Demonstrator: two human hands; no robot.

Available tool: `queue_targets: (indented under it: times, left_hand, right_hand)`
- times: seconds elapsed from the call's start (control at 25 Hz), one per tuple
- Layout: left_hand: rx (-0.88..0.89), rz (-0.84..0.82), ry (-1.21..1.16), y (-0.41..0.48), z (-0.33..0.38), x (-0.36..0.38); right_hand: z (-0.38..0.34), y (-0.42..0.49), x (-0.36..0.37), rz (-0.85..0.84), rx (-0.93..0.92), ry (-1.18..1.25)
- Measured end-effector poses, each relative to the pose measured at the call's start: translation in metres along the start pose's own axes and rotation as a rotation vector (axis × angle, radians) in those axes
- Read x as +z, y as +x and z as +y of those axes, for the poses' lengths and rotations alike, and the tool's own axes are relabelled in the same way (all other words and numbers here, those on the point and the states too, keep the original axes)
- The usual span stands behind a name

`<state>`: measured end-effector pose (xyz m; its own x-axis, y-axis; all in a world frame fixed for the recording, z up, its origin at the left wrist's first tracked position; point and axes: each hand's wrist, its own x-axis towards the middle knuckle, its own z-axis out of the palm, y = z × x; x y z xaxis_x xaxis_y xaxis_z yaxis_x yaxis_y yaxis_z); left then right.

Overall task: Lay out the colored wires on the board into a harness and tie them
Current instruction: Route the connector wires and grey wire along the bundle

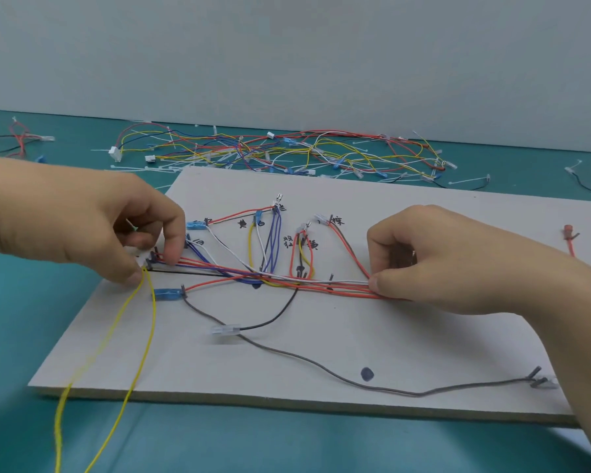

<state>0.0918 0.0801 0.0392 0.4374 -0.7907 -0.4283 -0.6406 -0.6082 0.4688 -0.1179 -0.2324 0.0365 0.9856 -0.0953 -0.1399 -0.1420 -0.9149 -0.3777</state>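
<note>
Your left hand (116, 227) pinches wire ends at left pegs of flat grey board (321, 353). Long thin yellow wire (144, 336) hangs from there down over teal counter (31, 302). Your right hand (423, 257) pinches bunch of red, white and blue wires (287, 279) lying across board. Wires likely light, soft, springy. Hold bunch close to pegs, pull gently.

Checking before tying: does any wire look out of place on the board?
Yes. The yellow wires trail off the board's front-left edge from where the left hand pinches them, unrouted; the red wires the right hand pinches lie flat.
</note>
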Motion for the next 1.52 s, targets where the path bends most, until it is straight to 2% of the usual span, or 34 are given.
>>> queue_targets:
  times: [0.16,0.28,0.36,0.6,0.84,0.92,1.0,1.12,1.24,1.4,1.52]
  left_hand:
    - [-0.053,-0.043,0.080,0.004,-0.002,0.004]
    - [-0.029,0.040,0.108,0.003,-0.008,0.002]
    - [0.025,0.095,0.056,0.001,-0.008,0.002]
    - [0.369,0.196,-0.174,0.003,0.025,0.009]
    - [0.452,0.407,-0.134,0.018,0.072,0.035]
    - [0.456,0.475,-0.168,0.023,0.083,0.045]
    - [0.414,0.548,-0.208,0.027,0.092,0.055]
    - [0.325,0.610,-0.237,0.032,0.106,0.070]
    - [0.270,0.651,-0.262,0.036,0.108,0.073]
    - [0.279,0.674,-0.167,0.031,0.096,0.062]
    - [0.303,0.631,-0.121,0.027,0.082,0.049]
  right_hand:
    - [-0.001,0.000,0.000,-0.005,-0.002,0.003]
    - [-0.002,0.000,0.000,-0.007,-0.002,0.002]
    - [-0.002,-0.001,-0.001,-0.008,-0.002,0.001]
    - [-0.002,-0.001,-0.001,-0.006,-0.011,-0.005]
    - [-0.002,-0.001,0.001,0.059,-0.055,-0.021]
    - [-0.010,0.000,0.004,0.188,-0.147,0.067]
    - [-0.026,-0.004,0.013,0.270,-0.270,0.278]
    - [-0.052,-0.016,0.033,0.158,-0.354,0.386]
    - [-0.050,-0.012,0.035,0.137,-0.285,0.439]
    - [-0.032,-0.011,0.011,0.146,-0.124,0.875]
    - [-0.013,-0.007,-0.004,0.211,-0.015,0.897]
